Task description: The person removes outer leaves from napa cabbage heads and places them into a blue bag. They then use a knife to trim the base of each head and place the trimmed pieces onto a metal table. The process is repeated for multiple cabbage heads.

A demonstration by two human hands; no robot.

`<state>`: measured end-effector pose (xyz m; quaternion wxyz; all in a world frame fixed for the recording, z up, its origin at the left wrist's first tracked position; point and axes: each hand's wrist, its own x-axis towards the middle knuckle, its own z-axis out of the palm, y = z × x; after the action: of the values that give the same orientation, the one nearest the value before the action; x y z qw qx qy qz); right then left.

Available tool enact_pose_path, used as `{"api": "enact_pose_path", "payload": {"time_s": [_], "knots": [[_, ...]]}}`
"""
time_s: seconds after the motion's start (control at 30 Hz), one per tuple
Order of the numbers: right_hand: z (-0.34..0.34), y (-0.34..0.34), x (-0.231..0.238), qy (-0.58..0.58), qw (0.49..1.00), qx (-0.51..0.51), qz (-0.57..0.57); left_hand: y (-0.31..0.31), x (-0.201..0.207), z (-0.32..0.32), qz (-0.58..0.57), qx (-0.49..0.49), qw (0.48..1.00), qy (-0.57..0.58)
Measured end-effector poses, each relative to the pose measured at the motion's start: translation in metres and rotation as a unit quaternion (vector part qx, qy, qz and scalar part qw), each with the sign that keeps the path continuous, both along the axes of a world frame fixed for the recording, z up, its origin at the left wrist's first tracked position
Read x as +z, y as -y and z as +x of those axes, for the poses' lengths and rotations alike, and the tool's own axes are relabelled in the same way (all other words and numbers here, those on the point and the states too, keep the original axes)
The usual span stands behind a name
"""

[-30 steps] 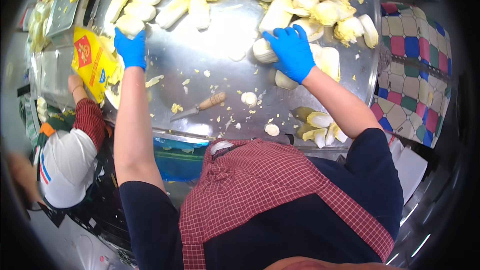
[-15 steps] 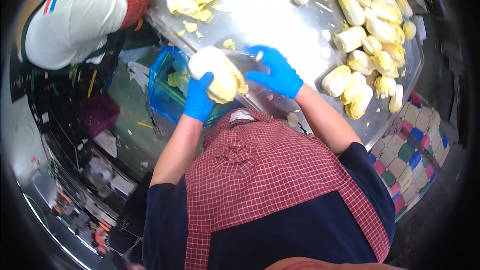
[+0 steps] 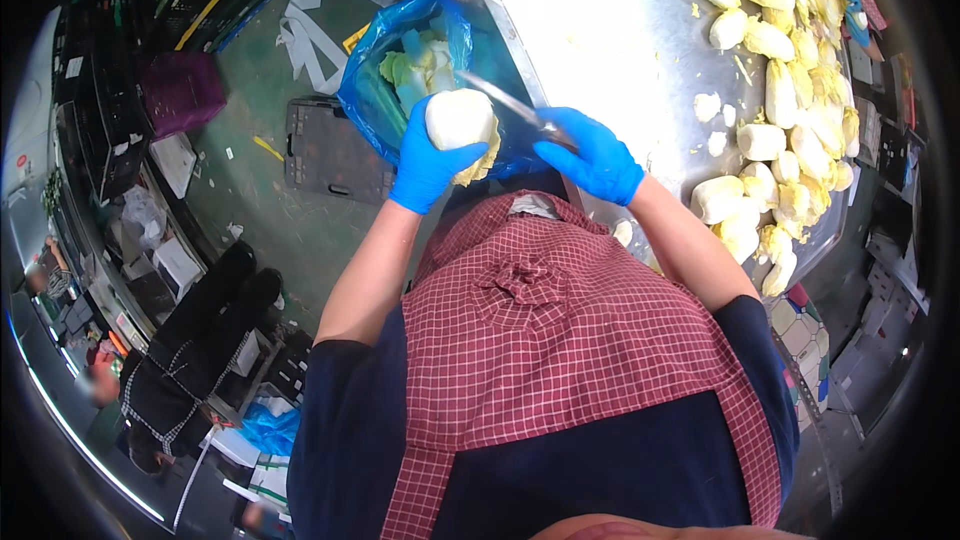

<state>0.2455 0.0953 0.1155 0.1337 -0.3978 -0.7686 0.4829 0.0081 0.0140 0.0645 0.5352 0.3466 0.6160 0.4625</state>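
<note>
Closest to you is your apron [image 3: 560,330], red cloth checked with thin pale lines and bunched at its middle. Both your elbows are bent, the forearms angling inward toward the near side of the blue bag [image 3: 362,90]. Your left hand [image 3: 428,168], in a smooth blue glove, grips a cabbage [image 3: 460,118] from the left, thumb laid across its near side; the other fingers are mostly hidden, so you cannot tell how far they wrap. That cabbage shows in front of the blue bag's near edge, its rounded white end smooth, its yellow leaves crinkled at lower right. Your right hand [image 3: 592,155], right of the blue bag, has its gloved fingers curled closed round a knife [image 3: 502,97]. The handle is largely covered; the narrow metal blade slants left, its tip near the cabbage, contact unclear. The bag is thin, shiny, creased plastic, standing open around pale green leaves [image 3: 425,65]. Right of it stretches a metal table [image 3: 640,70], washed out by glare and cut off at the top, with more cabbages [image 3: 805,130] heaped along its right side.
</note>
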Motion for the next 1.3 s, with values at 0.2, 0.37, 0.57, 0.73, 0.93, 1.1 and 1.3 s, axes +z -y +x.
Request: {"api": "enact_pose_path", "payload": {"time_s": [0.2,0.37,0.57,0.73,0.93,1.1,1.3], "knots": [[-0.052,0.003,0.022,0.07,0.995,0.06,-0.024,0.015,0.006,-0.016,-0.003,-0.023,0.998,-0.063],[-0.069,0.013,0.003,0.049,0.992,0.108,0.047,0.025,-0.003,-0.027,-0.015,-0.009,0.998,-0.067],[-0.08,0.016,-0.006,0.057,0.989,0.118,0.074,0.031,-0.01,-0.036,-0.01,-0.018,0.995,-0.094],[-0.087,0.018,-0.012,0.061,0.989,0.109,0.081,0.03,-0.013,-0.043,-0.019,-0.043,0.994,-0.102],[-0.091,0.019,-0.017,0.066,0.99,0.108,0.066,0.032,-0.003,-0.045,-0.024,-0.025,0.995,-0.09],[-0.095,0.017,-0.018,0.099,0.987,0.123,0.035,0.033,-0.001,-0.047,-0.029,-0.029,0.994,-0.098],[-0.099,0.011,-0.023,0.13,0.976,0.172,-0.036,0.039,-0.003,-0.054,-0.045,-0.034,0.993,-0.105]]}}
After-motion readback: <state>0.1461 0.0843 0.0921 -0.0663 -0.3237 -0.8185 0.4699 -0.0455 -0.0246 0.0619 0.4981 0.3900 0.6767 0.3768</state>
